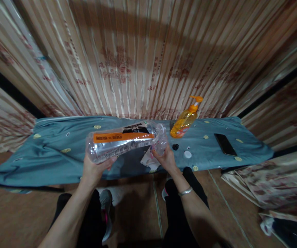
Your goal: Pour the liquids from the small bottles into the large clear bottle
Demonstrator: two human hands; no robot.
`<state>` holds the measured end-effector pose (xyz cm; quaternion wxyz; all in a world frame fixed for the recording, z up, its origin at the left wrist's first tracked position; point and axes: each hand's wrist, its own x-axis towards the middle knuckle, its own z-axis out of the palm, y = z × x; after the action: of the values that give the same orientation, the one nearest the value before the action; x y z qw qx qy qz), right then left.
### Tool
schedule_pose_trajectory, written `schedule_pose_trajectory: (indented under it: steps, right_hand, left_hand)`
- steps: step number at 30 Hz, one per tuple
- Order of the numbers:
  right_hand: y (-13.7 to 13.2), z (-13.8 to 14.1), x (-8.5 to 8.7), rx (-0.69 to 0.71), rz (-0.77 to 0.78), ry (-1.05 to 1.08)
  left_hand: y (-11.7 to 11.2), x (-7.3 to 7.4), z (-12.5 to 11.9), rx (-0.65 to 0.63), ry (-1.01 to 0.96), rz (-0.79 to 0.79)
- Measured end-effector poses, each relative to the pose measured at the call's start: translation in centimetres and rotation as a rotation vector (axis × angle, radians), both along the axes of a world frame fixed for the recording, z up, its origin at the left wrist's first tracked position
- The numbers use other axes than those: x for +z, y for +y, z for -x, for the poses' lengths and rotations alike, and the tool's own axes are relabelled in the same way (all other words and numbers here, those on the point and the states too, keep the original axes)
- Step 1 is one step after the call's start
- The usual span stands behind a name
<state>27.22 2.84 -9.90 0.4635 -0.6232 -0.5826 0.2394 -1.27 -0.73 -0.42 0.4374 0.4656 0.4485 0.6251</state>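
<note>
My left hand (96, 168) is wrapped round the base of a large clear plastic bottle (122, 137) with an orange, black and silver label. The bottle lies almost level, its neck end pointing right. My right hand (166, 159) grips a smaller clear plastic bottle (160, 139), held roughly upright, its top right by the large bottle's neck. Whether the two mouths touch cannot be made out. Below the small bottle a pale crumpled piece (148, 159), perhaps a wrapper or cloth, shows partly. A black cap (175, 147) and a white cap (187, 154) lie to the right of my right hand.
A yellow pump bottle (186, 120) with an orange pump stands behind the caps. Farther right lies a dark phone (225, 144). Everything rests on a narrow surface with a blue-green cloth (55, 144). Pleated patterned curtains (138, 69) hang behind and at both sides.
</note>
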Motion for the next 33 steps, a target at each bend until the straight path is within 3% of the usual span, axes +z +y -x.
schedule_pose_trajectory:
  steps: [17, 33]
  right_hand:
    - [-0.13, -0.06, 0.52, 0.025, 0.020, 0.021]
    - [-0.06, 0.03, 0.19, -0.005, 0.005, 0.002]
  left_hand:
    - [-0.04, 0.44, -0.25, 0.019, 0.039, 0.003]
    - [0.10, -0.14, 0.03, 0.012, 0.032, -0.016]
